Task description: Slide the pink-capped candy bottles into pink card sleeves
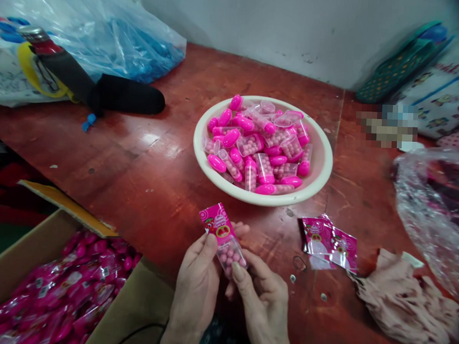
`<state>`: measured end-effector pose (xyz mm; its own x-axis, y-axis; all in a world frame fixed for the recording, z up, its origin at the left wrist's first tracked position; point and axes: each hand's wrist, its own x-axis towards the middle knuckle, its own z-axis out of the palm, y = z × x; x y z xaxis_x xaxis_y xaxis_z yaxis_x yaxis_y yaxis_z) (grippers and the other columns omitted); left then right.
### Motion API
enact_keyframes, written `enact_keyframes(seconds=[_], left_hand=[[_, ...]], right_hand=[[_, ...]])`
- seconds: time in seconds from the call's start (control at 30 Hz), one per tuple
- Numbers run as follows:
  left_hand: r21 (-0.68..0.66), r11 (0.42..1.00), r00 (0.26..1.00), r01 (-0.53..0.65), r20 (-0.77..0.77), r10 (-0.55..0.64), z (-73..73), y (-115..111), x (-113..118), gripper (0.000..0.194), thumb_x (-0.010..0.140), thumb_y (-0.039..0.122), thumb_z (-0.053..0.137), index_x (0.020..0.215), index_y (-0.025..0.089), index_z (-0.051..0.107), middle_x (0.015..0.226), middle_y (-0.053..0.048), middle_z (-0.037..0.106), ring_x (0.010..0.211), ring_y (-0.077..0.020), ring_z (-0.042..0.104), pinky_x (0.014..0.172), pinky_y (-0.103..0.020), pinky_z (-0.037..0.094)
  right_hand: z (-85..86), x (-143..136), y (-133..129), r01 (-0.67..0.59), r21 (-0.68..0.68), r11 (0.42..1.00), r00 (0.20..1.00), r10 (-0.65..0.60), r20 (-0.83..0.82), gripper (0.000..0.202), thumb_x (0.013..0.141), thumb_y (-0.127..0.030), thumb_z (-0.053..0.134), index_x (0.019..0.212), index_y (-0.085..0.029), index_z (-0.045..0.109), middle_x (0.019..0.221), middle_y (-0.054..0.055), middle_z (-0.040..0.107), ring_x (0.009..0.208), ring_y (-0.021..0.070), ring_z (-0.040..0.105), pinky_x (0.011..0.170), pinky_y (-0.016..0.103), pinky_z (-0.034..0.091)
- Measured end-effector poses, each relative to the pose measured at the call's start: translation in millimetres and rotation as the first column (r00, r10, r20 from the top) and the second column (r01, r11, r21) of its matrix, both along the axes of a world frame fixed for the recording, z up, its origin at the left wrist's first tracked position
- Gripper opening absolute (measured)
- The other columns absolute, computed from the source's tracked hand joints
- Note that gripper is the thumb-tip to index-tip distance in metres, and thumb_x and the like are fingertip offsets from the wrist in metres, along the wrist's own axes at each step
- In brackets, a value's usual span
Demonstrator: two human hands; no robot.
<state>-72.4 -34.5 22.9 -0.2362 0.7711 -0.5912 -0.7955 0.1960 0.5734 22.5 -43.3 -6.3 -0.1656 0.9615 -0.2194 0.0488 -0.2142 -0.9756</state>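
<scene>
Between both hands is a small clear candy container [229, 257] with pink balls inside. A printed pink wrapper [217, 223] sits at its upper end; how far the wrapper reaches over the container I cannot tell. My left hand [199, 276] grips the wrapper's left side, thumb on its front. My right hand [261, 288] pinches the container's lower end, thumb across the front. Just beyond the hands stands a cream bowl [261, 198] full of similar clear containers with bright pink caps. Several flat pink wrappers [330, 243] lie to the right of my right hand.
At lower left, an open cardboard box [142, 299] holds many pink wrapped packs. A crumpled beige cloth [405, 303] and a clear plastic bag [432, 199] lie on the right. Along the back left are a bottle in a black sleeve [71, 68] and a large plastic bag [143, 43].
</scene>
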Motion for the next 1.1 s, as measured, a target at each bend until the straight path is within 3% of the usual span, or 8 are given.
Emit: enact_keyframes(seconds=[0.27, 0.37, 0.47, 0.6, 0.77, 0.87, 1.0, 1.1], left_hand=[[-0.032, 0.999, 0.998, -0.041, -0.042, 0.04, 1.1, -4, 12, 0.032, 0.08, 0.034, 0.058, 0.1, 0.01, 0.066, 0.104, -0.014, 0.067, 0.099, -0.021, 0.06, 0.076, -0.023, 0.049], [0.023, 0.999, 0.999, 0.027, 0.028, -0.028, -0.7, -3, 6, 0.04, 0.082, 0.041, 0.053, 0.103, 0.009, 0.065, 0.107, -0.017, 0.066, 0.074, -0.018, 0.063, 0.054, -0.023, 0.049], [0.061, 0.995, 0.995, 0.076, 0.055, -0.08, -3.5, -1, 2, 0.04, 0.083, 0.041, 0.051, 0.102, 0.009, 0.065, 0.102, -0.017, 0.067, 0.052, -0.0125, 0.055, 0.038, -0.023, 0.041], [0.069, 0.997, 0.999, 0.042, 0.004, -0.042, -6.2, -3, 7, 0.024, 0.082, 0.03, 0.055, 0.092, 0.012, 0.068, 0.088, -0.01, 0.069, 0.054, -0.01, 0.052, 0.041, -0.02, 0.039], [0.083, 0.996, 0.999, 0.038, -0.003, -0.038, -10.3, -11, 19, 0.018, 0.083, 0.023, 0.056, 0.092, 0.016, 0.069, 0.083, -0.006, 0.068, 0.058, -0.0082, 0.053, 0.05, -0.019, 0.039], [0.059, 0.997, 0.998, 0.057, 0.01, -0.058, -11.4, -11, 19, 0.02, 0.081, 0.026, 0.058, 0.094, 0.016, 0.069, 0.09, -0.008, 0.069, 0.059, -0.0087, 0.054, 0.051, -0.02, 0.04], [0.014, 0.998, 0.998, 0.06, 0.013, -0.06, -10.0, -5, 8, 0.038, 0.079, 0.044, 0.056, 0.098, 0.014, 0.067, 0.094, -0.012, 0.068, 0.05, -0.0096, 0.051, 0.041, -0.022, 0.037], [-0.001, 0.996, 0.996, 0.084, -0.014, -0.084, -9.7, -3, 3, 0.035, 0.08, 0.04, 0.057, 0.101, 0.014, 0.065, 0.094, -0.012, 0.068, 0.046, -0.0084, 0.048, 0.037, -0.02, 0.032]], right_hand=[[-3.4, -4, -11, 0.174, 0.125, 0.977, 0.967, -0.193, 0.164, 0.03, 0.076, -0.033, 0.062, 0.102, -0.018, 0.067, 0.094, 0.01, 0.07, 0.075, 0.022, 0.066, 0.067, 0.031, 0.054], [7.9, -4, -2, 0.138, -0.016, 0.99, 0.99, -0.137, 0.031, 0.029, 0.08, -0.036, 0.058, 0.101, -0.017, 0.066, 0.074, 0.006, 0.07, 0.054, 0.0147, 0.06, 0.053, 0.025, 0.049], [14.9, -4, 6, 0.087, -0.11, 0.99, 0.989, -0.099, -0.109, 0.029, 0.082, -0.036, 0.057, 0.099, -0.015, 0.065, 0.056, 0.0, 0.063, 0.045, 0.0107, 0.053, 0.047, 0.021, 0.044], [13.4, -4, 4, 0.15, -0.115, 0.982, 0.982, -0.162, -0.096, 0.029, 0.079, -0.035, 0.06, 0.098, -0.013, 0.065, 0.056, 0.0, 0.06, 0.045, 0.0112, 0.054, 0.047, 0.022, 0.045], [12.4, -4, 1, 0.307, -0.004, 0.952, 0.95, -0.306, 0.054, 0.03, 0.074, -0.033, 0.065, 0.099, -0.015, 0.067, 0.077, 0.006, 0.069, 0.056, 0.0155, 0.062, 0.055, 0.026, 0.052], [14.9, -1, 9, 0.234, -0.036, 0.972, 0.972, -0.233, 0.02, 0.026, 0.073, -0.033, 0.066, 0.093, -0.016, 0.069, 0.069, 0.005, 0.069, 0.053, 0.0158, 0.062, 0.051, 0.025, 0.052], [17.2, -2, 17, 0.016, -0.226, 0.974, 0.983, -0.057, -0.175, 0.018, 0.075, -0.03, 0.066, 0.086, -0.016, 0.068, 0.051, -0.002, 0.061, 0.043, 0.009, 0.054, 0.044, 0.018, 0.045], [15.5, -5, 18, -0.031, -0.307, 0.951, 0.962, -0.054, -0.266, 0.014, 0.071, -0.027, 0.07, 0.077, -0.015, 0.067, 0.049, -0.003, 0.06, 0.042, 0.0079, 0.053, 0.045, 0.017, 0.045]])
